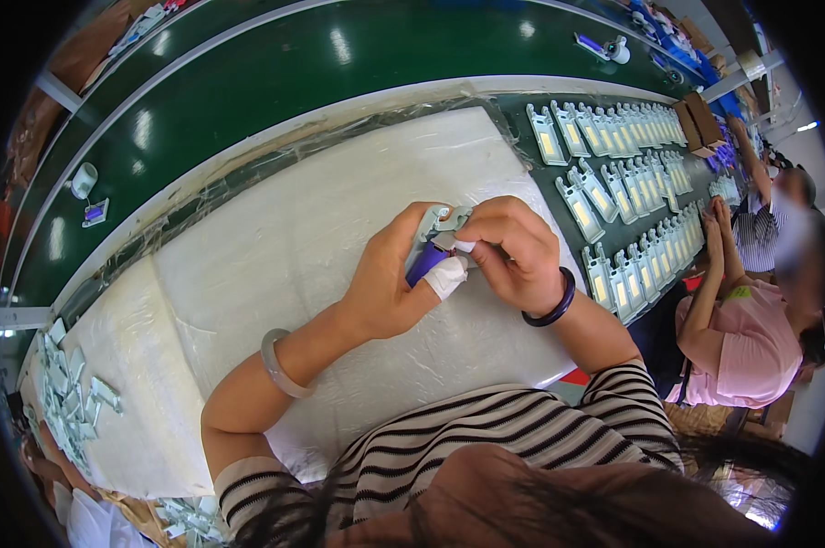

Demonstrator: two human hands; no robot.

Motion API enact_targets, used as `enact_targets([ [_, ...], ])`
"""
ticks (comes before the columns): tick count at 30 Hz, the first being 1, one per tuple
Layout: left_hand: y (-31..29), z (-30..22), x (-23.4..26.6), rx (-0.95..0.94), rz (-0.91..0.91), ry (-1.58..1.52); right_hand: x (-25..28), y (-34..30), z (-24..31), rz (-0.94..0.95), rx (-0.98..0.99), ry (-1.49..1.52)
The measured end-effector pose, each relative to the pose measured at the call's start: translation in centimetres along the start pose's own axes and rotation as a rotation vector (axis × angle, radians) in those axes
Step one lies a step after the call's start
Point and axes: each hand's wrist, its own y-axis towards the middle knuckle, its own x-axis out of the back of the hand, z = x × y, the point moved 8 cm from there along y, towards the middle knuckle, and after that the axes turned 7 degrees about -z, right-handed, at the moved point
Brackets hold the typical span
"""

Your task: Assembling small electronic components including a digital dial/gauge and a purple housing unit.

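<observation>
Above the white padded sheet [339, 224], my left hand [385, 274] is closed around a pale green plastic housing [426, 222]. A purple cylinder, looking like a battery cell [423, 263], sits in that housing. White tape wraps my left thumb, which presses along the cell's side. My right hand [519, 245] is closed in a pinch at the housing's right end, beside a small white piece [446, 240]. The fingers partly cover that spot, so what exactly the right hand grips is hidden.
Rows of pale green housings [604, 201] with yellowish panels stand to the right. Loose pale green parts [70, 393] lie piled at left. Beyond the sheet runs a green conveyor [248, 82] carrying a few assemblies [95, 212]. Co-workers [741, 329] sit at right, near a cardboard box [698, 123].
</observation>
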Motion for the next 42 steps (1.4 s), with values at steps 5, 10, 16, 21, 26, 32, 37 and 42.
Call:
enact_targets([
  [5,-0.1,0.8,0.1,0.045,-0.03,0.045,-0.2,0.2,-0.1,0.02,0.014,0.027],
  [10,0.1,1.0,-0.1,-0.005,-0.009,0.162,-0.2,0.2,-0.2,0.03,0.025,-0.009],
  [16,0.0,1.2,-0.1,0.004,-0.02,0.207,-0.1,0.3,0.0,-0.012,0.058,-0.029],
  [21,0.0,1.2,-0.1,-0.015,-0.028,0.213,-0.3,0.3,0.5,-0.022,0.108,-0.075],
  [26,0.1,0.9,-0.1,-0.04,-0.027,0.257,-0.4,0.6,1.4,-0.029,0.148,-0.177],
  [32,0.3,1.1,-0.1,0.002,-0.011,0.212,-0.4,0.6,1.2,0.013,0.186,-0.157],
  [37,0.2,1.5,-0.2,0.019,0.002,0.23,-0.5,0.8,1.2,0.062,0.171,-0.123],
  [42,0.2,1.8,-0.1,0.016,-0.006,0.216,-0.5,0.8,1.3,0.043,0.162,-0.127],
])
